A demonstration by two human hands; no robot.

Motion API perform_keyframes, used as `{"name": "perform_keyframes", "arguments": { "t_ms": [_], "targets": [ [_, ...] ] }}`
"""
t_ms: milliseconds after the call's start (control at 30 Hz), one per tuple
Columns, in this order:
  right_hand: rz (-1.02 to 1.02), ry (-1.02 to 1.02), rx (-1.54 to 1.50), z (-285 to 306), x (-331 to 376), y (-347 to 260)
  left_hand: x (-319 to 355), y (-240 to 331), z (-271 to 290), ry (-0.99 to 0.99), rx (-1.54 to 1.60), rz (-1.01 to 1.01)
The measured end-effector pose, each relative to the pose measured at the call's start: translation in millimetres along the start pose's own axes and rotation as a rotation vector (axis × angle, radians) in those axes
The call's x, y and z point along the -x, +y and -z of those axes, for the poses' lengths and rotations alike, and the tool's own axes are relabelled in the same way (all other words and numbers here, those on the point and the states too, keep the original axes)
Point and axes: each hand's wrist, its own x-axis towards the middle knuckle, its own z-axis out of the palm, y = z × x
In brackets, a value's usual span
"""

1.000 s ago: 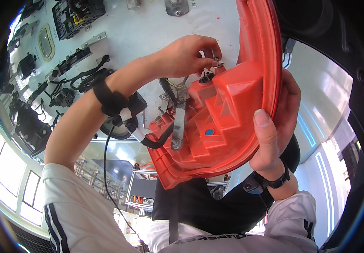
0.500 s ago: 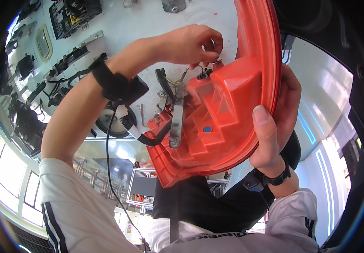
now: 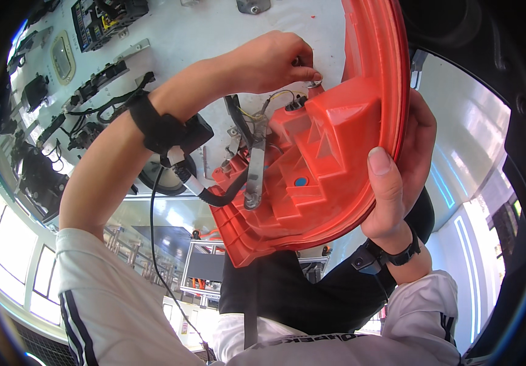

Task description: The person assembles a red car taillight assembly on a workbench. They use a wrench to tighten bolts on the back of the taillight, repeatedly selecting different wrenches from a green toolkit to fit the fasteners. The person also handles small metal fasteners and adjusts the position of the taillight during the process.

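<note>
A red tail light [image 3: 336,134], its back towards me, is held tilted in front of my body. My right hand [image 3: 400,171] grips its right rim, thumb on the back and fingers wrapped round the outer edge. My left hand [image 3: 284,61] reaches across, fingers curled in a pinch at a small silver metal fitting [image 3: 314,85] on a stub at the top of the housing. What its fingertips hold is hidden. Beside that sits a black bulb socket [image 3: 296,102] with thin wires. A grey metal bracket [image 3: 255,174] and a black cable [image 3: 220,198] lie over the lamp's left part.
Behind the lamp stands a pale panel [image 3: 196,30] carrying black connectors, a fuse box [image 3: 101,21] and a round speaker-like part [image 3: 168,174]. Dark trim [image 3: 476,49] borders the right side. Below is a metal-framed stand [image 3: 205,268]. A thin cable [image 3: 159,244] hangs from my left wrist.
My left fingertips have come down slightly onto the metal fitting, and the fingers have curled in more. The lamp has shifted only a little; my right hand keeps its grip.
</note>
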Motion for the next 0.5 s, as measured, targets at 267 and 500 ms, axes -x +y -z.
{"name": "perform_keyframes", "arguments": {
  "t_ms": [267,500],
  "targets": [
    [0.001,-0.003,0.013,1,0,1,-6,-3,-3,-0.050,0.021,-0.069],
    [0.028,-0.020,0.042,4,-1,3,-1,14,5,-0.102,-0.062,0.138]
  ]
}}
